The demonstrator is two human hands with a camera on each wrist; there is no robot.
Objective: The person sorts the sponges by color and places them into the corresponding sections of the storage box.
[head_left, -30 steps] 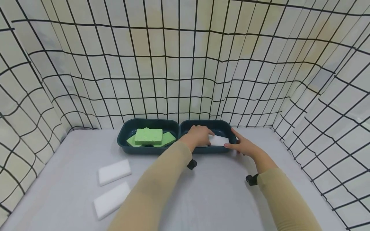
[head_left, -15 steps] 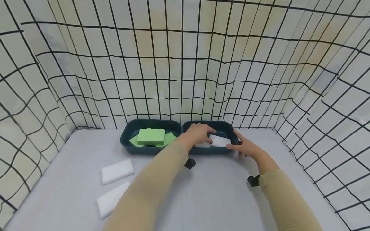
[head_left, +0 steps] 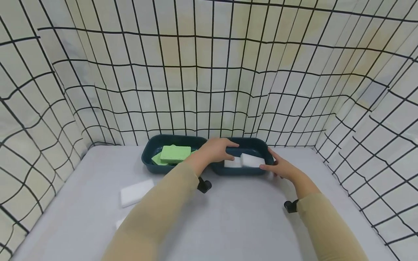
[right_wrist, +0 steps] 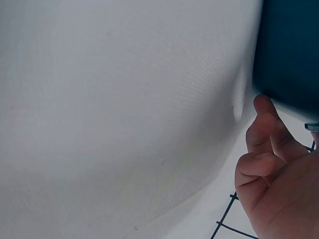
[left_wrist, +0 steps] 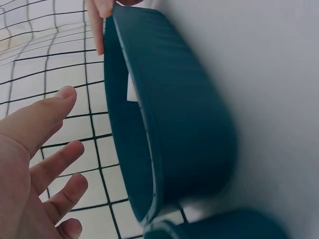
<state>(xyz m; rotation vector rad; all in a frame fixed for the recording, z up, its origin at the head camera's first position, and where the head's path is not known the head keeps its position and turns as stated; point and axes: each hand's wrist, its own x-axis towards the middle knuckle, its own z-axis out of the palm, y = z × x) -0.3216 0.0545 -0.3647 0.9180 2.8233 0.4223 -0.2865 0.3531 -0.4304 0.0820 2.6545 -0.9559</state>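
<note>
Two white rectangular sponges lie in the right dark teal tray: a right one (head_left: 252,160) and a left one (head_left: 233,162). My left hand (head_left: 216,150) hovers over that tray's left end, with thumb and fingers spread and nothing held. In the left wrist view the left hand (left_wrist: 37,159) is apart from the tray wall (left_wrist: 179,109). At the tray's right end, my right hand (head_left: 282,168) holds the rim (head_left: 267,159), thumb at the front corner and a finger farther back. Curled fingers of the right hand (right_wrist: 279,169) touch the tray's outside in the right wrist view.
A matching tray (head_left: 156,139) stands close on the left with several green sponges (head_left: 175,154) stacked inside. A white sponge (head_left: 135,193) lies on the white table (head_left: 235,214); another (head_left: 119,223) is mostly behind my left sleeve. Black netting (head_left: 212,67) surrounds the table.
My left hand has drawn off to the left from the white sponges in the right tray, leaving both in plain sight. The right hand stays at the tray's end. The head view has shifted slightly.
</note>
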